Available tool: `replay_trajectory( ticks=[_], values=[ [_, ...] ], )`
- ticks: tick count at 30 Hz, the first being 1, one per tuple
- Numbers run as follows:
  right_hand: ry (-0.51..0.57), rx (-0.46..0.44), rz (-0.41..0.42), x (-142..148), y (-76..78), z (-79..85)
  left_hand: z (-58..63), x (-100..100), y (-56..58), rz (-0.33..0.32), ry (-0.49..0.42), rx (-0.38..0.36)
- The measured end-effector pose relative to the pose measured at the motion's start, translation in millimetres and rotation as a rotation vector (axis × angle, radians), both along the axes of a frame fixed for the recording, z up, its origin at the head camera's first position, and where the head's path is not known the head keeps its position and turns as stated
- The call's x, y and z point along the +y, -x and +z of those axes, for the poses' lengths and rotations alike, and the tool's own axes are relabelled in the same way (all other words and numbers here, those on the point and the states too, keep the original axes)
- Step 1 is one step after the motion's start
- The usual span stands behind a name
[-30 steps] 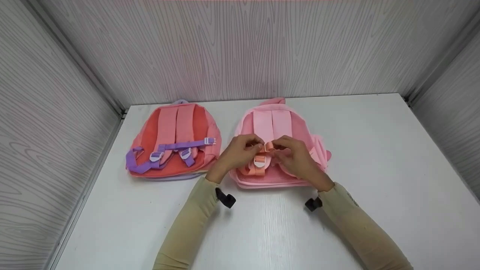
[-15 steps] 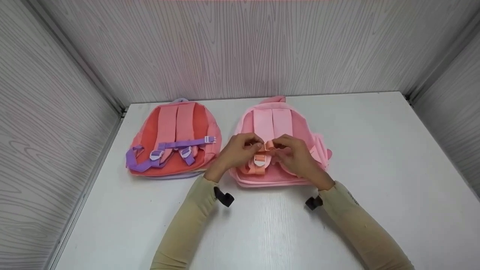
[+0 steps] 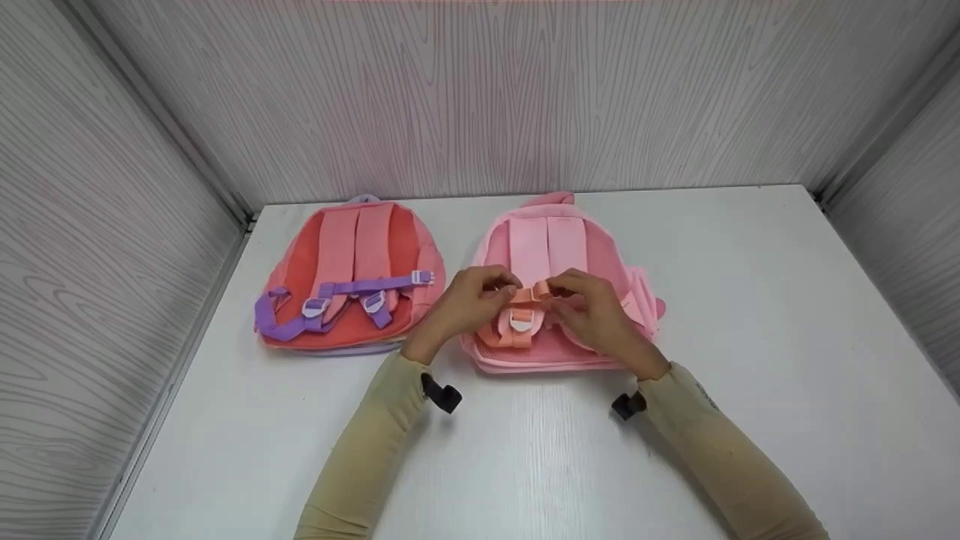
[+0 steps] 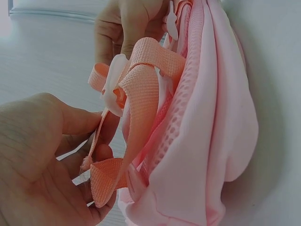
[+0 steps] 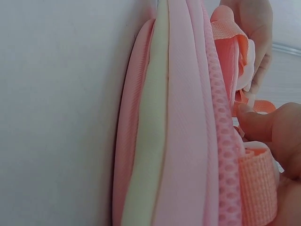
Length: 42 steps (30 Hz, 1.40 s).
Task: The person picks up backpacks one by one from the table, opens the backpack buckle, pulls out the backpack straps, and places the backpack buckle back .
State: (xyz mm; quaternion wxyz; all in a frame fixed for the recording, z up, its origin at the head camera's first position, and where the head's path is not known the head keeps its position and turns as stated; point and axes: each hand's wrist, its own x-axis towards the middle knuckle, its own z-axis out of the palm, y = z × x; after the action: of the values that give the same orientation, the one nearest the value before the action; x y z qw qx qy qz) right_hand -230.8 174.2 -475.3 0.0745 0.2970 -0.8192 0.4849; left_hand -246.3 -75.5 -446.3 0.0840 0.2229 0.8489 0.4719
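Observation:
A pink backpack (image 3: pixel 600 255) lies straps up on the table, an orange webbing strap (image 3: pixel 523 297) raised above its middle. My left hand (image 3: pixel 474 301) pinches the strap's free end between thumb and fingers; that frayed-looking end shows in the left wrist view, below a white plastic buckle (image 4: pixel 114 84). From the other side, my right hand (image 3: pixel 594 315) pinches the strap close to the buckle, with a small orange loop standing up by its fingertips. Below the hands, a second white buckle (image 3: pixel 521 321) sits on a shoulder strap. The right fingertips are partly hidden in the right wrist view.
A coral-red backpack (image 3: pixel 300 259) with purple straps (image 3: pixel 375 286) and white buckles lies to the left of the pink one. Grey wood-grain walls (image 3: pixel 480 97) enclose the back and sides of the white table (image 3: pixel 525 465).
My left hand has shifted slightly left, and a little more orange strap shows between the hands. The right hand stays almost in place. Both backpacks lie as before.

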Motion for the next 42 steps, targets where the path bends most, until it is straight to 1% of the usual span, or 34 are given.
replay_trajectory(
  ticks=[8,15,23,30,32,36,42],
  values=[
    [0.013,-0.017,-0.007,0.5,0.4,1.5,-0.2,2.7,1.8,0.005,0.005,-0.007],
    [0.029,-0.016,-0.007,0.4,0.4,-0.1,0.7,6.9,0.8,0.023,0.011,-0.047],
    [0.048,-0.004,-0.001,0.8,0.6,0.2,0.8,11.0,0.2,0.026,-0.008,-0.042],
    [0.022,0.042,-0.006,-0.1,2.0,-3.2,-0.2,14.8,0.7,0.016,-0.001,-0.021],
    [0.022,0.048,-0.008,-0.4,2.2,-3.8,-0.8,14.9,0.9,0.020,-0.002,-0.027],
    [0.020,0.044,-0.009,-1.5,2.0,-2.7,-1.6,13.1,0.9,0.026,-0.008,-0.021],
    [0.012,0.019,-0.025,-1.0,1.3,-0.4,-1.2,7.6,0.6,0.015,-0.010,-0.003]
  ],
)
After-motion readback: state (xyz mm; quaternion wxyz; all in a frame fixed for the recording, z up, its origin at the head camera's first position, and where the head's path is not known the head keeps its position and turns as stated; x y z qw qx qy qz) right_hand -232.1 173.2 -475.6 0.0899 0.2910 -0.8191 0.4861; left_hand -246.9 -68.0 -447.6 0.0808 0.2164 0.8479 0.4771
